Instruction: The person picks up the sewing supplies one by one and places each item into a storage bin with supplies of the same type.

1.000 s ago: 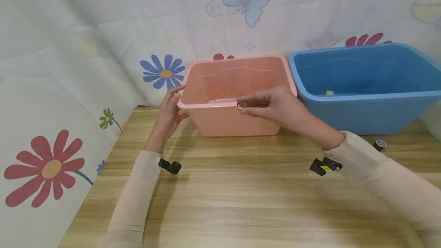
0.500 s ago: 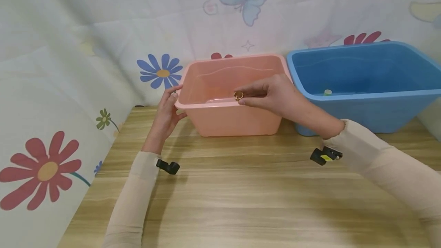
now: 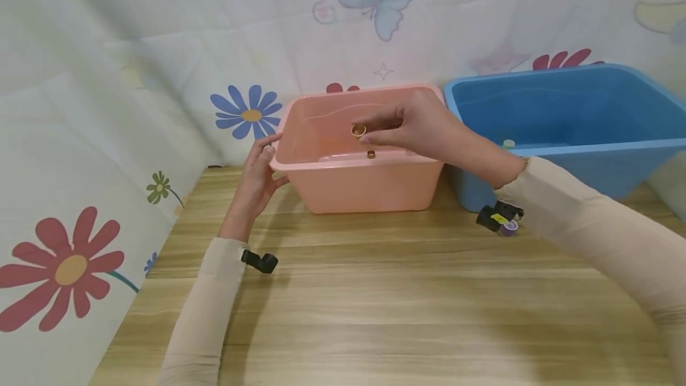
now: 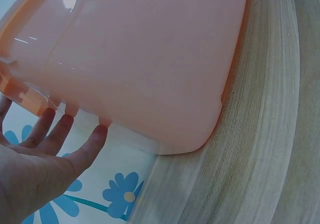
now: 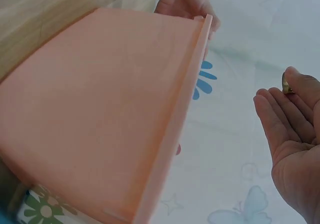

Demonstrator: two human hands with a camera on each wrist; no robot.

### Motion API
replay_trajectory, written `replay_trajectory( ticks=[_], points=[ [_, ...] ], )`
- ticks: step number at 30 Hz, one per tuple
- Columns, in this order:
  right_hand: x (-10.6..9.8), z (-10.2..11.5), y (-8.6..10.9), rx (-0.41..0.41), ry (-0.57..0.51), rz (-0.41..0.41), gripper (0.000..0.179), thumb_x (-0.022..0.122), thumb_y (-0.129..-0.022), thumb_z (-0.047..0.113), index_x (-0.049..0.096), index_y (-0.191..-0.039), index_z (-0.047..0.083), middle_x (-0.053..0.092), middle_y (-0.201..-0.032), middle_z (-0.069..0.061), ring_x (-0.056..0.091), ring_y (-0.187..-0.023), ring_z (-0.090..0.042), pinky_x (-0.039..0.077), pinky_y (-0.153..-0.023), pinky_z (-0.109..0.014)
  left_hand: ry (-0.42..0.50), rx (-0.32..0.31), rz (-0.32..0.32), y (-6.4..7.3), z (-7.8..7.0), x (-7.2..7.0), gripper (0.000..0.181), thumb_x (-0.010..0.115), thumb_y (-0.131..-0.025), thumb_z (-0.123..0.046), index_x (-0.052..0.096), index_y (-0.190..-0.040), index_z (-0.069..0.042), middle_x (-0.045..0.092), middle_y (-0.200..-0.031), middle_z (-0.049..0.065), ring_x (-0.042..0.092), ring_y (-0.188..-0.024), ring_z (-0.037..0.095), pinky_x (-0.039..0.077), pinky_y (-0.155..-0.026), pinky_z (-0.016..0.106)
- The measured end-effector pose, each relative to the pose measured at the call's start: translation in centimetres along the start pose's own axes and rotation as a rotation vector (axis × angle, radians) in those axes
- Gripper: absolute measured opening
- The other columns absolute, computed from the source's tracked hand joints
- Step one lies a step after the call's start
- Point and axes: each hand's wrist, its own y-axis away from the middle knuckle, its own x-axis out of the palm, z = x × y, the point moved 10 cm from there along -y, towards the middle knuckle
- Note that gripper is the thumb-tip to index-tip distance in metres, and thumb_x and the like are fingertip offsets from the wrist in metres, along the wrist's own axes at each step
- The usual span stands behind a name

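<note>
My right hand (image 3: 423, 127) pinches a gold ring (image 3: 358, 130) between fingertips and thumb, over the pink bin's opening. In the right wrist view the ring (image 5: 286, 84) stands on edge under the thumb. The pink bin (image 3: 370, 189) is upright on the table. Just above its front rim shows a small gold-brown ring-shaped piece (image 3: 371, 154). My left hand (image 3: 254, 177) is at the bin's left end. In the left wrist view its fairly straight fingers (image 4: 92, 144) touch the end wall just below the rim.
A blue bin (image 3: 563, 174) stands to the right of the pink one, with a small pale-green thing (image 3: 508, 144) inside. A small purple-topped spool (image 3: 508, 229) is on the wood-grain table (image 3: 375, 302) beside the right wrist's camera. A patterned sheet hangs behind.
My right hand has risen and moved slightly left with the ring, uncovering the small gold-brown piece. The spool has shifted left along the table. The left hand keeps its place on the bin.
</note>
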Motion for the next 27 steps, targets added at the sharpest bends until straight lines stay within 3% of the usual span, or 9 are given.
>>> replay_trajectory(
  ticks=[5,12,20,27],
  points=[
    [-0.6,0.0,-1.4,0.029,0.072,-0.004,0.028,0.080,-0.089,0.022,0.078,-0.117,0.021,0.077,-0.107,0.006,0.072,-0.098,-0.007,0.045,-0.059,-0.020,0.003,-0.003,0.000,0.1,0.0,0.0,0.034,0.052,-0.106,-0.032,0.050,-0.140,-0.025,0.043,-0.149,0.009,0.047,-0.131,0.034,0.055,-0.087,0.041],
    [-1.2,0.3,-2.6,-0.023,0.121,-0.002,0.029,0.073,-0.096,0.022,0.074,-0.125,0.019,0.076,-0.113,0.004,0.071,-0.101,-0.006,0.052,-0.071,-0.019,-0.004,-0.003,-0.008,0.0,0.0,-0.2,0.035,0.052,-0.106,-0.032,0.050,-0.140,-0.024,0.044,-0.147,0.008,0.050,-0.129,0.033,0.055,-0.088,0.041],
    [-2.1,-0.6,-3.8,0.013,0.149,0.002,0.031,0.072,-0.096,0.027,0.072,-0.126,0.018,0.075,-0.114,0.003,0.070,-0.102,-0.010,0.055,-0.086,-0.030,-0.014,-0.007,-0.013,-0.1,0.0,-0.1,0.035,0.050,-0.107,-0.030,0.050,-0.141,-0.023,0.044,-0.147,0.010,0.050,-0.127,0.034,0.055,-0.088,0.042],
    [-2.5,-1.0,-5.2,0.007,0.191,0.044,0.033,0.071,-0.097,0.029,0.069,-0.127,0.015,0.074,-0.116,0.000,0.070,-0.107,-0.012,0.054,-0.094,-0.030,-0.015,-0.007,-0.014,0.0,0.0,-0.2,0.035,0.050,-0.106,-0.029,0.050,-0.141,-0.024,0.043,-0.148,0.008,0.051,-0.126,0.031,0.055,-0.087,0.041]
  ],
)
